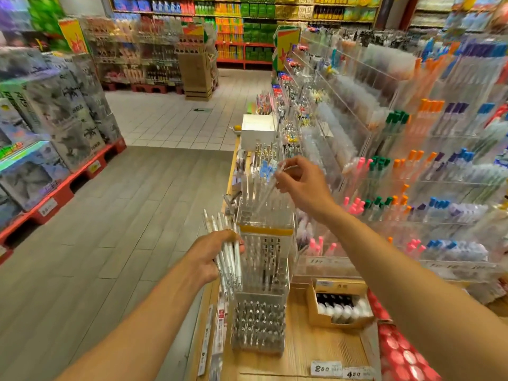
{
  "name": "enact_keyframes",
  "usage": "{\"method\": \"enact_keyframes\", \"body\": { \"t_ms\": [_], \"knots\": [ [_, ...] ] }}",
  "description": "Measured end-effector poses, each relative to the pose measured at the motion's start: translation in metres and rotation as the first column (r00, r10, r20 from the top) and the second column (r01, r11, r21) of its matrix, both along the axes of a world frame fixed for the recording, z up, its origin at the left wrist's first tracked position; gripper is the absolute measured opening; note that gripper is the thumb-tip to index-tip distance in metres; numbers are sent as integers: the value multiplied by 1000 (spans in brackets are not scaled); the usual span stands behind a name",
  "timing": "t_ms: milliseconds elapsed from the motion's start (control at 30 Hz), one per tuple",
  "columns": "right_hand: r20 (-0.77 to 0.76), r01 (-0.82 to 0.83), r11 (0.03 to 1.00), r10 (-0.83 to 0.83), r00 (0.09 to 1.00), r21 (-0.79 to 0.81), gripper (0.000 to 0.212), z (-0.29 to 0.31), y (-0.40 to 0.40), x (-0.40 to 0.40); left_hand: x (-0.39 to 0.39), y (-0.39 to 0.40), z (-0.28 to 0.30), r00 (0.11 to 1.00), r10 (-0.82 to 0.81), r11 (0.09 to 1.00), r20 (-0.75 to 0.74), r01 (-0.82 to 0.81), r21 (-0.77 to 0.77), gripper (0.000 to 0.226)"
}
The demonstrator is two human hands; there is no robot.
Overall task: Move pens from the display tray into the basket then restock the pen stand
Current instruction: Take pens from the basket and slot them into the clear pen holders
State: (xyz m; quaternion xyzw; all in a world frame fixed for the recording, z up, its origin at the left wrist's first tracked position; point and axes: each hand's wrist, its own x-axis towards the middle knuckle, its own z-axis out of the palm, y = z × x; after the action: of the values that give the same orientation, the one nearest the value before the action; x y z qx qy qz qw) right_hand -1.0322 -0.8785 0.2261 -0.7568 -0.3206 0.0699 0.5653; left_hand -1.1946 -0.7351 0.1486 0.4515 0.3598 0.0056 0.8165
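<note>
A clear tiered pen stand point(264, 259) rises from the wooden counter point(316, 350), its steps filled with upright pens. My left hand point(211, 257) grips a bundle of white pens point(228, 251) just left of the stand's middle tier. My right hand point(302, 182) pinches a single clear pen point(268, 192) that slants down toward the stand's top tier. No basket or display tray can be made out.
Acrylic racks of coloured pens point(412, 171) fill the right side. An open cardboard box of bottles point(339, 305) sits right of the stand, a white box point(258, 130) farther along the counter. Boxed toys on red pallets point(55, 171) line the aisle's left.
</note>
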Motion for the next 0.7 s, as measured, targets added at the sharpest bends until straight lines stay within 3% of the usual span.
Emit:
{"method": "enact_keyframes", "body": {
  "t_ms": [200,367,567,700],
  "knots": [
    [311,91,961,-5,950,-262,13,20,42,11,23,32,4,998,-55,998,15,55,-6,8],
    [367,110,887,71,928,-449,13,17,56,18,37,46,6,997,-83,996,-1,83,24,6],
    [431,140,822,137,892,-551,10,12,66,24,46,61,7,993,-117,992,-15,117,42,19],
    [496,195,720,233,836,-666,26,7,71,28,50,66,10,990,-143,989,-11,143,37,22]
  ]
}}
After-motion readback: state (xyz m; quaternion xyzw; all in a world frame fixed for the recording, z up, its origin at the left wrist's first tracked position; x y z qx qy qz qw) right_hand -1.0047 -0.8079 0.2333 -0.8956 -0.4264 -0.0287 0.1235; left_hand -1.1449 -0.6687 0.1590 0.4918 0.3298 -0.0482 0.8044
